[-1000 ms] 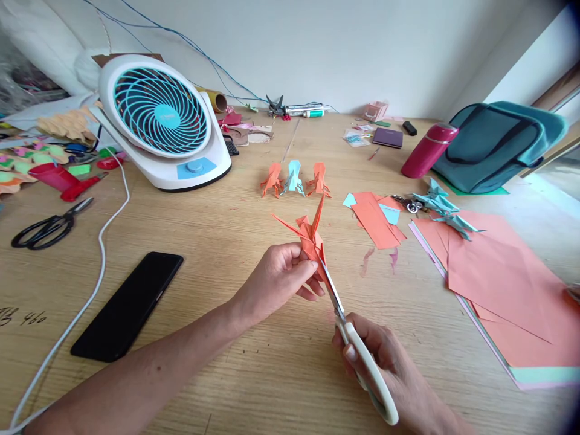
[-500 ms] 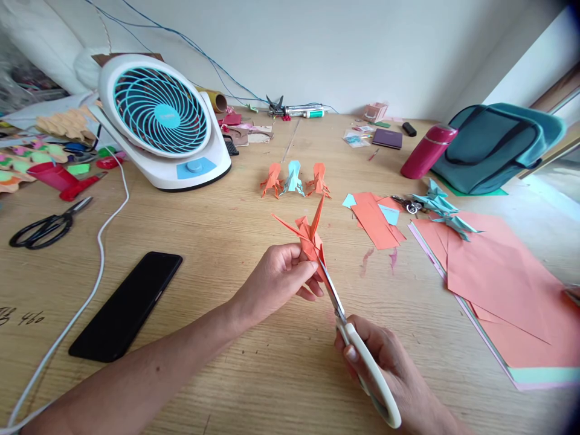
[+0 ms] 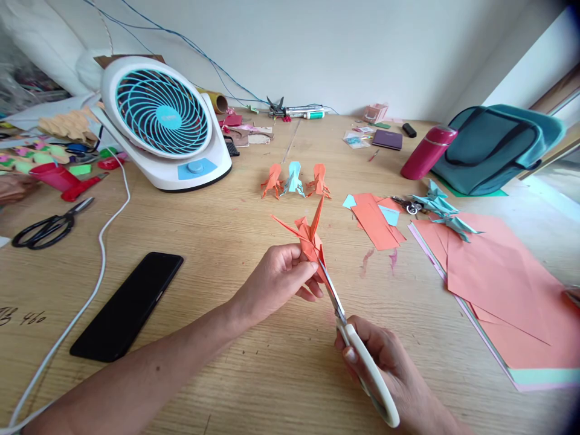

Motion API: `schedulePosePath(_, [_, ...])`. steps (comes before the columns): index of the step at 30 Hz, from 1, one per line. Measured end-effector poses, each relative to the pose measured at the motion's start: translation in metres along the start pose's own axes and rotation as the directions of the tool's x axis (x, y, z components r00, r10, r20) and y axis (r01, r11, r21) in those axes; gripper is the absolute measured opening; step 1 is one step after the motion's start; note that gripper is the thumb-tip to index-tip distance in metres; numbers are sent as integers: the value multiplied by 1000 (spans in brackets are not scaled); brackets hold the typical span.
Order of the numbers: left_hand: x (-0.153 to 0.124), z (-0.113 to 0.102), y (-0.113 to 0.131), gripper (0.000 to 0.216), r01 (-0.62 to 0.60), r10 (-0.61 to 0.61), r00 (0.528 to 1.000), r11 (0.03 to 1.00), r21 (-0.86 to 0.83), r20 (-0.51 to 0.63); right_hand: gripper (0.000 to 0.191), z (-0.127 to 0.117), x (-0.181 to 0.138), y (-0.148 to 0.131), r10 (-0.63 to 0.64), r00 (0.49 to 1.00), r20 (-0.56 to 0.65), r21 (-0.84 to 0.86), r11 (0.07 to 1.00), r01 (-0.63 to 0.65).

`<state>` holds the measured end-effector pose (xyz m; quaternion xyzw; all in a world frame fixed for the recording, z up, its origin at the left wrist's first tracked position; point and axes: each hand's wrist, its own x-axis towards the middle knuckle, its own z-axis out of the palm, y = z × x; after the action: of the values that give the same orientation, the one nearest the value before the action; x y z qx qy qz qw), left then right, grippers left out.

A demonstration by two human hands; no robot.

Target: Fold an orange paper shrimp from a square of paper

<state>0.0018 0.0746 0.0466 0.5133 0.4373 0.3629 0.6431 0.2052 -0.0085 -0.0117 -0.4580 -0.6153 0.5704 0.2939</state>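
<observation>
My left hand (image 3: 276,279) pinches a folded orange paper figure (image 3: 309,234) above the middle of the wooden table (image 3: 217,223). Its long pointed flaps stick up and to the left. My right hand (image 3: 389,368) grips white-handled scissors (image 3: 360,356). The blades (image 3: 330,289) point up into the lower edge of the figure, right beside my left fingertips. Three finished paper figures (image 3: 294,178), two orange and one light blue, stand in a row farther back.
A white and teal fan (image 3: 165,124) stands back left, its white cable (image 3: 97,241) trailing forward. A black phone (image 3: 128,305) and black scissors (image 3: 45,226) lie left. Orange paper sheets (image 3: 498,278), scraps (image 3: 376,217), a red bottle (image 3: 428,151) and a teal bag (image 3: 493,145) are right.
Both hands, the orange figure and the scissors stay almost still. The view shifts very slightly.
</observation>
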Motion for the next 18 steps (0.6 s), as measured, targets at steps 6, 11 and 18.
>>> schedulePosePath(6, [-1,0,1,13,1,-1,1000,1000,10,0,52,0,1,-3,-1,1000,-5,8,1000,1])
schedulePosePath(11, [-2,1,2,12,32,-32,999,999,9,5,53,0,2,-3,6,1000,-8,34,999,-5])
schedulePosePath(18, [-2,1,0,13,21,-21,1000,1000,5,7,53,0,2,-2,0,1000,-16,8,1000,0])
